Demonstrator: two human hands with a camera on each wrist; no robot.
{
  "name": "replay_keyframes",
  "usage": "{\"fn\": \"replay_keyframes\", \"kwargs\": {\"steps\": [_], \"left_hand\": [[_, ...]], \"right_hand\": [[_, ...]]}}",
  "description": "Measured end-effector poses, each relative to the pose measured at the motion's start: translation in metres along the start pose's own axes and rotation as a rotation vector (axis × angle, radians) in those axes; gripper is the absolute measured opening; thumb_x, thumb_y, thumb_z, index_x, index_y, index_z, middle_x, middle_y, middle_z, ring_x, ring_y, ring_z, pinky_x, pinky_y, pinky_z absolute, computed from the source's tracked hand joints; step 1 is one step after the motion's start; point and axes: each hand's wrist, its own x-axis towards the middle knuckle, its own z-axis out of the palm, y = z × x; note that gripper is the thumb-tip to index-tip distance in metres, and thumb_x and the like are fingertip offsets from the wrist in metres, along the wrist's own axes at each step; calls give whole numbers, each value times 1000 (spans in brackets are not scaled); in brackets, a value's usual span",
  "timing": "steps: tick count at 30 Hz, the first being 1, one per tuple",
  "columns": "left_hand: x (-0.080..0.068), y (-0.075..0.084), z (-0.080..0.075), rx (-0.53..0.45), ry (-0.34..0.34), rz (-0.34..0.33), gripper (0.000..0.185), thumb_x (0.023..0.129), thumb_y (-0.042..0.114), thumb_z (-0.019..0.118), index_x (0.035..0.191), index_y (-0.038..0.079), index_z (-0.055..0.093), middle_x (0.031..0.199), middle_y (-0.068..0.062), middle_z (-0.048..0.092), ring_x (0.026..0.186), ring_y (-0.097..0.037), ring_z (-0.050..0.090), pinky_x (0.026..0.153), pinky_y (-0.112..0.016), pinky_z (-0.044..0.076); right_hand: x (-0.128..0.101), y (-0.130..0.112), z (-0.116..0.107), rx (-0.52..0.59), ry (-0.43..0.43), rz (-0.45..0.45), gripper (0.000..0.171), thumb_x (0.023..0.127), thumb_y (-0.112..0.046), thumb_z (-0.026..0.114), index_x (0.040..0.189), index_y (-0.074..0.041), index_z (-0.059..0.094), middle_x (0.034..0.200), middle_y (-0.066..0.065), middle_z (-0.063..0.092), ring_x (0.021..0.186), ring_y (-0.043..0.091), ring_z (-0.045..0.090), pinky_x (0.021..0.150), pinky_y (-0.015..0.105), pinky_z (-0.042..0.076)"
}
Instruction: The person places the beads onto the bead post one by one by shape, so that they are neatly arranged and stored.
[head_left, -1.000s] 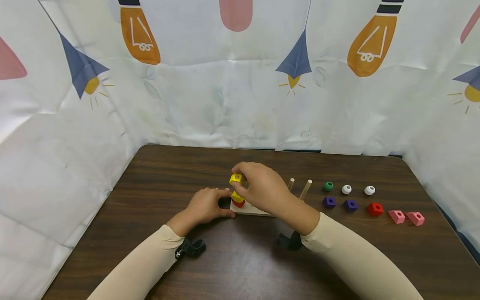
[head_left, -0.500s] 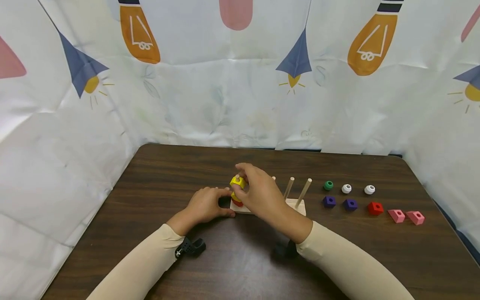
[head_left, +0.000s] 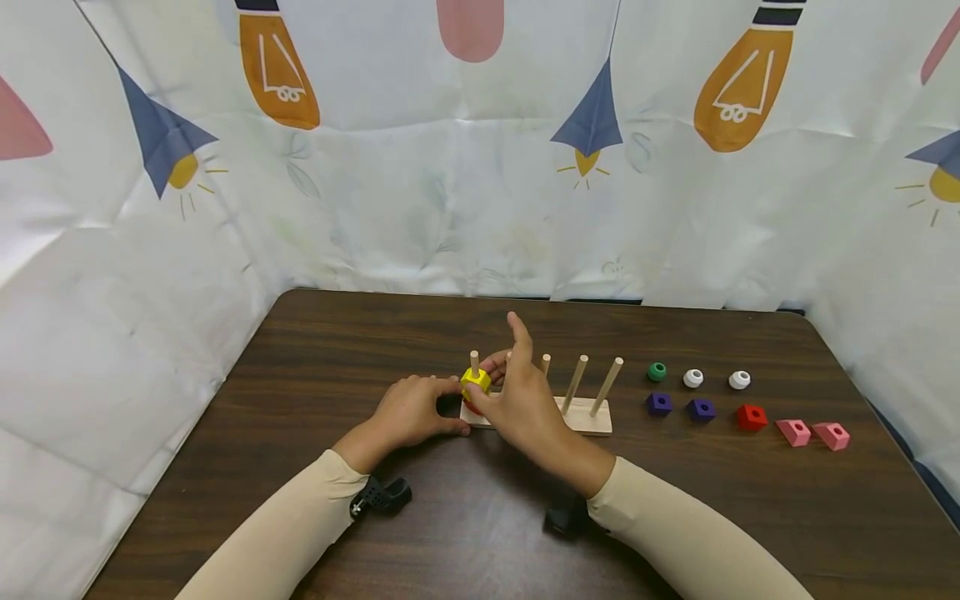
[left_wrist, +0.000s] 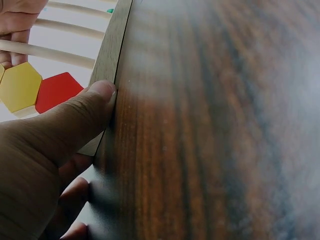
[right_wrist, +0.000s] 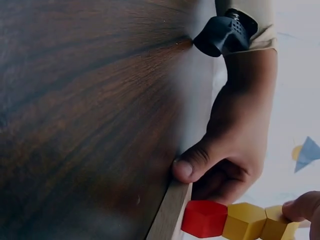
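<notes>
Head: L hand (head_left: 411, 412) clamped on L end of pale wood peg board (head_left: 591, 423); R hand (head_left: 525, 408): fingers apart, thumb on upper yellow block (head_left: 476, 379), on end peg (head_left: 474, 359). L wrist: lower hex. yellow block (left_wrist: 21, 89) against red block (left_wrist: 56, 92), nr board. R wrist: all 3 faceted.

A screened-off recording corner, building type unclear, was formed by white lamp-print sheeting (head_left: 465, 208) hung along three sides of a dark wood-grain table (head_left: 465, 550), wrist cameras (head_left: 384, 497) worn.
</notes>
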Motion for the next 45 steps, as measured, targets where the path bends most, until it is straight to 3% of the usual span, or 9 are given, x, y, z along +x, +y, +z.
{"fn": "replay_keyframes", "kwargs": {"steps": [9, 14, 19, 25, 30, 36, 45], "left_hand": [[-1, -1, 3, -6, 10, -6, 67, 78, 53, 86, 134, 19, 71, 132, -8, 68, 112, -34, 67, 89, -53, 53], [-2, 0, 3, -5, 14, -9, 65, 77, 53, 87, 131, 19, 72, 129, -8, 70, 108, -33, 69, 86, -51, 54], [-2, 1, 2, 7, 17, -9, 66, 76, 52, 88, 130, 17, 73, 128, -8, 70, 107, -32, 69, 86, -51, 54], [-3, 2, 1, 12, 8, -30, 66, 76, 53, 88, 129, 16, 73, 131, -7, 69, 112, -33, 68, 89, -51, 53], [-2, 3, 1, 16, -3, -51, 67, 76, 53, 88, 130, 16, 73, 132, -8, 68, 115, -35, 66, 92, -53, 52], [0, 4, 1, 24, -17, -68, 69, 76, 54, 87, 131, 16, 72, 132, -9, 68, 118, -37, 64, 94, -54, 51], [2, 6, 0, 28, -26, -62, 68, 77, 54, 86, 131, 16, 72, 135, -7, 67, 120, -36, 63, 96, -54, 50]], "right_hand": [[-3, 2, 2, 13, -9, 13, 110, 84, -8, 85, 160, -3, 5, 104, 2, 66, 89, 22, 67, 80, 37, 55], [-11, -1, -4, -24, -58, 6, 103, 89, -17, 82, 160, -1, 8, 125, 10, 66, 107, 29, 68, 91, 42, 54], [-21, -1, -15, -140, -156, 17, 92, 93, -21, 77, 158, 4, 17, 143, 19, 57, 120, 31, 64, 91, 45, 55], [-33, 3, -31, -277, -289, 47, 79, 94, -26, 73, 153, 8, 33, 118, 17, 69, 94, 27, 70, 77, 43, 57], [-43, 14, -45, -371, -332, 9, 56, 95, -26, 74, 141, 0, 56, 126, 13, 69, 113, 28, 67, 92, 46, 54], [-54, 35, -67, -459, -288, -46, 31, 93, -22, 76, 119, -7, 71, 113, 6, 74, 104, 26, 70, 82, 46, 57], [-67, 61, -103, -505, -213, -97, 24, 90, -19, 80, 112, -11, 74, 103, 2, 74, 89, 19, 70, 67, 36, 56]]}}
